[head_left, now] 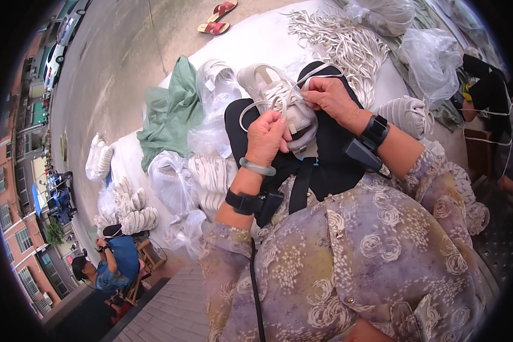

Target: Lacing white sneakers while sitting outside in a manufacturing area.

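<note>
A pale grey-white sneaker [305,121] lies across my lap on black padding [242,117], its laced front facing up. My left hand [266,135] is closed at the near side of the laces, fingertips pinching the white shoelace [279,104]. On the other side of the shoe, my right hand [329,98] pinches the lace between thumb and fingers, and a loop of it arches above that hand. The lace runs through the upper eyelets, with loose loops standing off the shoe. Just where the fingertips meet the lace is partly hidden.
A heap of loose white laces [353,54] lies beyond my right hand on a white sheet [251,37]. Stacked shoes [404,114], clear plastic bags [430,60] and green cloth [174,114] surround me. Red slippers [215,27] lie far off. A seated person [111,265] is at lower left.
</note>
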`<action>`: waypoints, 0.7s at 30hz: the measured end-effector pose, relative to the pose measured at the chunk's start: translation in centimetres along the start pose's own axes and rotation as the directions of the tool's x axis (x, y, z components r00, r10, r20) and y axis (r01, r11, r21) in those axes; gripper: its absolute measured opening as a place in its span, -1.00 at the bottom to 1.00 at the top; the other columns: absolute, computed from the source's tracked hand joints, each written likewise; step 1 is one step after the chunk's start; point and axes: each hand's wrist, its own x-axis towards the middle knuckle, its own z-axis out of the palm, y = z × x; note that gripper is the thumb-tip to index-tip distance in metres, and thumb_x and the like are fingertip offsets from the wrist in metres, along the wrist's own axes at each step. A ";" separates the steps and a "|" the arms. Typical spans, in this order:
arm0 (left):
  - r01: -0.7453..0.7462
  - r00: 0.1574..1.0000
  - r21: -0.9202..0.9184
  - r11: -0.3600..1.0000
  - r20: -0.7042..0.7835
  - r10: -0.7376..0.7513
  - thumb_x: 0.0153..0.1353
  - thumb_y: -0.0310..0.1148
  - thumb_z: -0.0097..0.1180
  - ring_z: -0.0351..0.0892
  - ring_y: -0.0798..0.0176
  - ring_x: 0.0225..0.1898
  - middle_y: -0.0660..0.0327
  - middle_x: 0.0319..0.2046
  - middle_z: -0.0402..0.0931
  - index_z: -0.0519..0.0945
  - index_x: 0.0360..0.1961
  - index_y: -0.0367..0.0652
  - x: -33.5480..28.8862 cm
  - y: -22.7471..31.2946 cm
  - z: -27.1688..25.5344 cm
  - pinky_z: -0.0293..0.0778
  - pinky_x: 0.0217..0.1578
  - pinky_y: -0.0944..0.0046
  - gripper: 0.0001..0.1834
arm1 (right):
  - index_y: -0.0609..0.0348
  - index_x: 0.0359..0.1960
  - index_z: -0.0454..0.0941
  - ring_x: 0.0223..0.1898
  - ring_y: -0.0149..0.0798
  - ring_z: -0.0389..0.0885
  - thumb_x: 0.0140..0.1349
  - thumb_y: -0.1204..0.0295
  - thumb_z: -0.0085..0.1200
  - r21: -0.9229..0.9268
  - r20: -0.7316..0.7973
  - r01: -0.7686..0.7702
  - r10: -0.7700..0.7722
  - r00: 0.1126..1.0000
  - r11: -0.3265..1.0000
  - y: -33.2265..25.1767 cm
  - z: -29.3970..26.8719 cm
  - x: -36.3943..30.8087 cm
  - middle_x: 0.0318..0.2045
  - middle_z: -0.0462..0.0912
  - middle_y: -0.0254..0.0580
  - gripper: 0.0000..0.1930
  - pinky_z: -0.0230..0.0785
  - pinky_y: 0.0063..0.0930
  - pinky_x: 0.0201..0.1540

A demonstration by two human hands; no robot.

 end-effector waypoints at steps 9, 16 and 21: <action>-0.165 0.941 0.019 0.986 -0.296 0.163 0.06 -0.43 0.15 0.39 0.54 -0.48 0.36 -0.50 0.50 0.60 -0.36 -0.26 -0.4 -2.0 -1.3 0.31 -0.47 0.51 -0.86 | 0.18 -0.53 0.38 -0.61 -0.53 0.22 0.13 0.49 -0.06 -0.398 -0.040 0.185 -0.219 0.975 0.899 2.0 -0.4 1.2 -0.67 0.29 -0.45 -0.90 0.11 -0.59 -0.59; -0.129 0.939 -0.343 0.930 -0.343 0.004 0.10 -0.39 0.12 0.36 0.50 -0.76 0.28 -0.66 0.48 0.52 -0.50 -0.22 -0.7 -3.1 -1.9 0.27 -0.76 0.54 -0.87 | 0.22 -0.48 0.30 -0.57 -0.24 0.26 0.21 0.45 -0.07 -0.722 0.229 0.452 -0.435 0.871 0.524 0.4 -0.6 1.3 -0.64 0.29 -0.13 -0.85 0.18 -0.39 -0.45; -0.126 0.951 -0.520 0.845 -0.306 -0.047 0.10 -0.43 0.08 0.52 0.38 -0.70 0.19 -0.62 0.51 0.48 -0.47 -0.24 -0.6 -3.7 -1.6 0.44 -0.73 0.44 -0.90 | 0.28 -0.49 0.28 -0.55 -0.15 0.24 0.20 0.45 -0.07 -0.795 0.318 0.492 -0.447 0.836 0.355 0.7 -0.9 1.4 -0.61 0.30 -0.06 -0.82 0.18 -0.35 -0.42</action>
